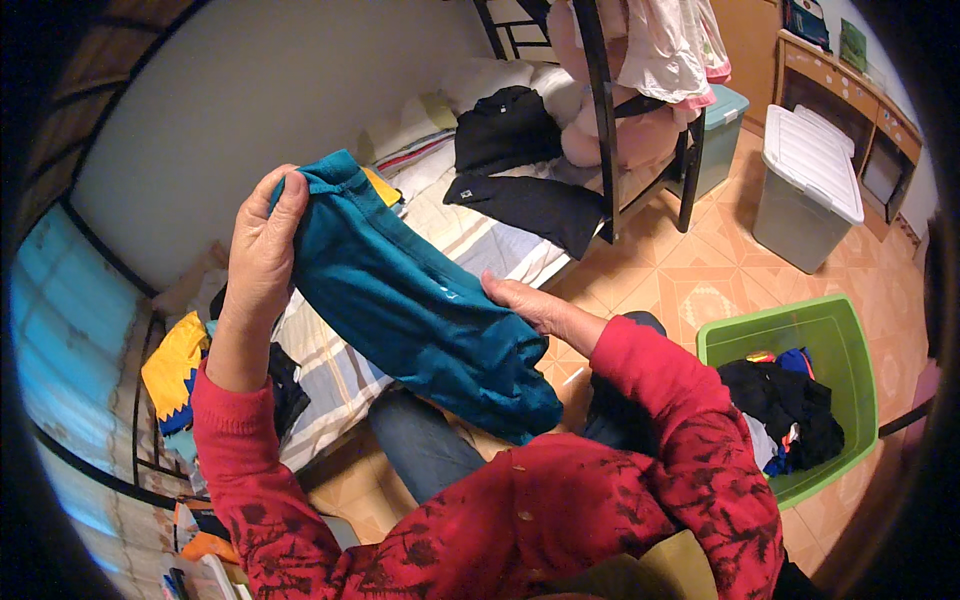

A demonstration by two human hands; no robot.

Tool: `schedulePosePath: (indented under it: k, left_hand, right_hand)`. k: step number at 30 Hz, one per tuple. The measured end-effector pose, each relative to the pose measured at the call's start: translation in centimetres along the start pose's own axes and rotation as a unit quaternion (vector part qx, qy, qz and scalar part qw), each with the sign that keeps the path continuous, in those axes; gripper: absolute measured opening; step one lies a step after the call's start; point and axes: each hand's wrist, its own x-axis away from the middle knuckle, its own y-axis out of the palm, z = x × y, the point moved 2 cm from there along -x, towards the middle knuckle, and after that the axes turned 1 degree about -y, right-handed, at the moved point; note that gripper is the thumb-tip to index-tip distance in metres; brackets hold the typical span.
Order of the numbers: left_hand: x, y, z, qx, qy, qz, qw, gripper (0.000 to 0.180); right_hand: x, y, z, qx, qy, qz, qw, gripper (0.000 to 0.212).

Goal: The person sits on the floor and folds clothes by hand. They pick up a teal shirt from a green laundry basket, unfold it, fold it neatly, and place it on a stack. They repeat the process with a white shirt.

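A pair of teal pants [400, 290] hangs stretched out in front of me, with a small white mark near the waistband. My left hand [265, 235] pinches the upper left corner of the band, thumb on top. At the band's other end my right hand [525, 302] grips the cloth; its thumb shows on the near side and the fingers are hidden behind the fabric. The lower part of the pants droops in loose folds above my knees. Behind them is the bed, with black folded clothes [508, 130] and a flat black garment [530, 208].
A green bin [862, 375] with jumbled clothes stands on the tiled floor at right. Beyond it is a grey lidded storage box [800, 205]. A dark bunk-bed post [604, 130] rises at the bed's edge. Yellow clothing [175, 362] lies at left.
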Motion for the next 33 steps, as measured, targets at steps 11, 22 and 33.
schedulePosePath:
  k: [11,22,33]
  left_hand:
    - [0.1,-1.7,-1.6,-0.003,-0.027,0.018,0.999,0.029]
    - [-0.8,-8.8,-3.0,-0.201,0.002,0.027,0.979,0.027]
    - [-0.8,-11.8,-5.2,-0.187,-0.061,0.044,0.980,0.030]
  right_hand:
    - [2.2,-1.1,0.0,0.165,-0.019,0.013,0.986,0.024]
    - [5.1,-0.3,-18.7,0.323,-0.292,0.180,0.882,0.013]
    - [2.2,4.3,-25.0,0.682,-0.319,0.230,0.617,0.047]
